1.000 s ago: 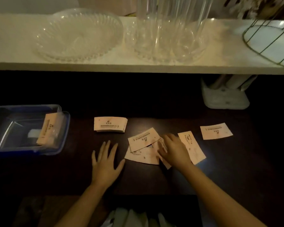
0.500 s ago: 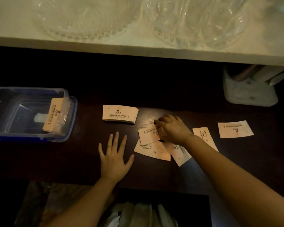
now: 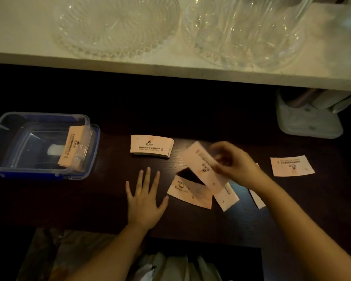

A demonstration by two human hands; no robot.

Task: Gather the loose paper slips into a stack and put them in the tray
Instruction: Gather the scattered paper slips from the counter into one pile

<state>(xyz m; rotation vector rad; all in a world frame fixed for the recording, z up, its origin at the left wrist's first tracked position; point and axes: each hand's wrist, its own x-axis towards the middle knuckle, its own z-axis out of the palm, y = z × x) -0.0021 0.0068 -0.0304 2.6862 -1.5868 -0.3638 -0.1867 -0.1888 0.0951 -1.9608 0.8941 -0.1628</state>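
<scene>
- The right hand [image 3: 233, 161] is pinched closed on one paper slip [image 3: 203, 165], lifted clear of the dark bench [image 3: 101, 203]; the slip tilts, its lower end hanging over the loose ones below. The hand is blurred, so exactly which fingers pinch cannot be told.
- The left hand [image 3: 145, 201] lies flat and open on the bench, fingers spread, holding nothing, just beside the nearest loose slip [image 3: 190, 194].
- That slip lies flat on the bench; a second [image 3: 226, 196] lies partly under the raised slip, a third [image 3: 257, 198] shows mostly hidden by the right forearm, and a fourth [image 3: 292, 165] lies well apart to the right.
- A squared stack of slips [image 3: 152, 146] sits on the bench beyond the left hand, apart from the loose ones.
- The clear tray with blue rim [image 3: 39, 116] stands at the far left, with a bundle of slips [image 3: 71, 147] leaning against its right wall.
- Step in hand, as it appears: gathering, one slip picked up, none of this group in the tray yet.
- The next move likely calls for laying the held slip onto the stack, or collecting the others beneath it, edges aligned.
- Thin paper lying flat on the bench may be hard to lift; sliding one to the edge or over another would help.
</scene>
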